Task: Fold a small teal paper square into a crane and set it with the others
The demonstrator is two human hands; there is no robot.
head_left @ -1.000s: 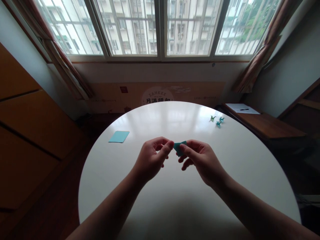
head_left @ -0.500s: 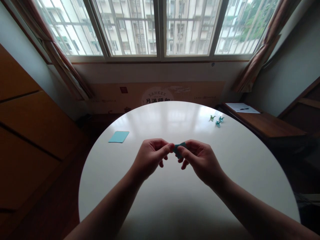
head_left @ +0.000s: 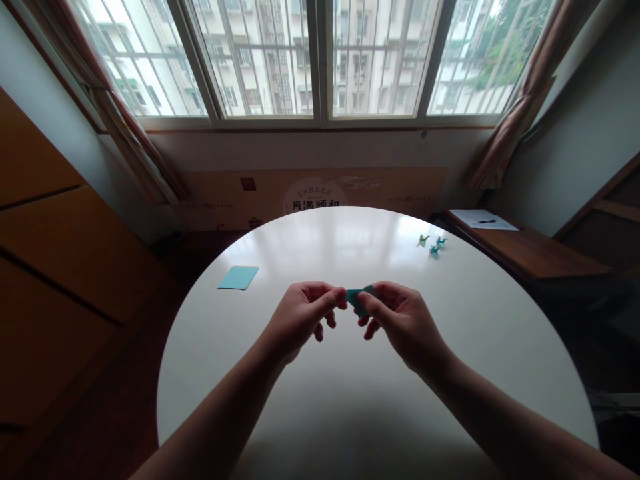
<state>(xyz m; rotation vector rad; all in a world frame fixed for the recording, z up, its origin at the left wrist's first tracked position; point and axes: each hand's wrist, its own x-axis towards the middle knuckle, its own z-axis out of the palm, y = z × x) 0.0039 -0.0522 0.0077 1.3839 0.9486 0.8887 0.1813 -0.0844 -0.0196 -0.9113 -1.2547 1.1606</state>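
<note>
A small folded piece of teal origami paper (head_left: 355, 299) is held above the table between both hands. My left hand (head_left: 313, 311) pinches its left tip between thumb and forefinger. With thumb and fingers, my right hand (head_left: 393, 313) grips the wider right part and hides some of it. Farther left on the table lies a flat stack or sheet of light-blue square paper (head_left: 238, 277). Toward the far right edge stand a green paper crane (head_left: 423, 240) and two blue-teal paper cranes (head_left: 435, 251).
The round white table (head_left: 370, 393) reaches from my arms to the window side. A wooden side table (head_left: 533, 252) at the right carries a white sheet of paper (head_left: 463, 218) with a pen (head_left: 487, 221). An orange-brown cabinet (head_left: 55, 293) stands at the left.
My left hand has shifted very slightly left along the folded paper, so a little more of its left tip shows. The view has tilted up slightly. Both hands keep their hold.
</note>
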